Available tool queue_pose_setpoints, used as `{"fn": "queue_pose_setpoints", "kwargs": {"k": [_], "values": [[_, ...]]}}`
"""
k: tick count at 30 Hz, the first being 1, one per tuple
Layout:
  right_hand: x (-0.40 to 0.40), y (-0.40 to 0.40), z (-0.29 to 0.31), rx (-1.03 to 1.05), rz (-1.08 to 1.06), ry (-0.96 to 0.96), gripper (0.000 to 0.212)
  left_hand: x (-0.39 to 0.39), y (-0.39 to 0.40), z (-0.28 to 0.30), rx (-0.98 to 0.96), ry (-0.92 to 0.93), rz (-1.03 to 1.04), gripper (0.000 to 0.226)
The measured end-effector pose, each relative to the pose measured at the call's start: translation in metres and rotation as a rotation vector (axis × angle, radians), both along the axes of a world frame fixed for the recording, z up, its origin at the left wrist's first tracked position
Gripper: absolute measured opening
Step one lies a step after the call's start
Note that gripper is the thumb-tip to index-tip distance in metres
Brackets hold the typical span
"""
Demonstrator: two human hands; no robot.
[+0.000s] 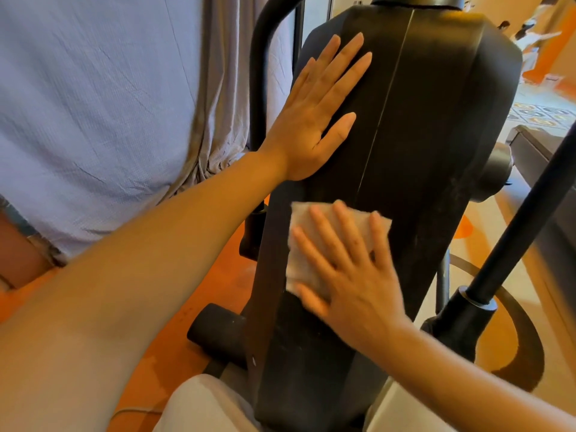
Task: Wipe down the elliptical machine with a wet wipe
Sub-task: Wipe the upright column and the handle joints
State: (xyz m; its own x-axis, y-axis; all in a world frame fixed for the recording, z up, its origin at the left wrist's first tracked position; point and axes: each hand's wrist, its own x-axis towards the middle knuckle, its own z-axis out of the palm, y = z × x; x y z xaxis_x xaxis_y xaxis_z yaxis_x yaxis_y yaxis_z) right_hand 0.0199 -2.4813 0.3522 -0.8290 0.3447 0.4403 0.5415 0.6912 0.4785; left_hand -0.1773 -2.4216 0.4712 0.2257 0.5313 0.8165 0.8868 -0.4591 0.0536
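Orange floor [218,275] underfoot, grey curtain [109,104] hanging at nine o'clock, a patterned mat [542,115] far off at two o'clock. Dead centre, the elliptical machine [430,120], black housing with a seam [386,98] running top to bottom, dark uprights curving at eleven o'clock and slanting at four o'clock. Left hand [314,110] flat against the housing at eleven o'clock of the seam, fingers straight and spread, holding nothing, apparently bracing. Right hand [352,269] at six o'clock of the housing, fingers straight and splayed, pressing the wet wipe [307,232] flat to the surface; wipe unfolded, white, lying across the seam line, its upper and left edges showing past the fingertips. Slight blur around the right fingers, suggesting a stroke under way. Step in hand, by the look of it: wiping the lower front of the housing, with faint dusty streaks visible toward three o'clock and lower down. Next move likely calls for even palm pressure, overlapping passes toward those streaked patches, and shifting the left hand clear before working the upper panel. Uprights and base seemingly not yet wiped, so much of the job probably remaining.
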Motion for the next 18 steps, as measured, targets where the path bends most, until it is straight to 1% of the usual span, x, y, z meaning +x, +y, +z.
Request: {"fn": "queue_pose_setpoints", "kwargs": {"k": [3, 6, 10, 12, 15, 18], "values": [[0.003, -0.022, -0.049, -0.030, 0.112, -0.170, 0.084, 0.001, -0.002, 0.000, -0.004, 0.011, -0.006, 0.057], [0.004, -0.029, -0.067, -0.082, 0.118, -0.192, 0.089, 0.001, -0.001, -0.001, -0.003, 0.010, -0.004, 0.058], [0.004, -0.024, -0.056, -0.087, 0.128, -0.145, 0.087, 0.000, 0.000, -0.002, 0.002, 0.001, -0.004, 0.058], [-0.001, -0.017, -0.036, -0.060, 0.080, -0.097, 0.089, -0.001, 0.001, -0.002, 0.006, 0.004, 0.002, 0.058], [-0.016, -0.006, -0.007, 0.019, 0.003, -0.049, 0.084, 0.000, 0.001, -0.002, 0.010, 0.003, 0.000, 0.057], [-0.024, -0.005, -0.002, -0.025, -0.009, -0.060, 0.077, 0.000, 0.002, -0.002, 0.016, 0.000, 0.004, 0.057]]}}
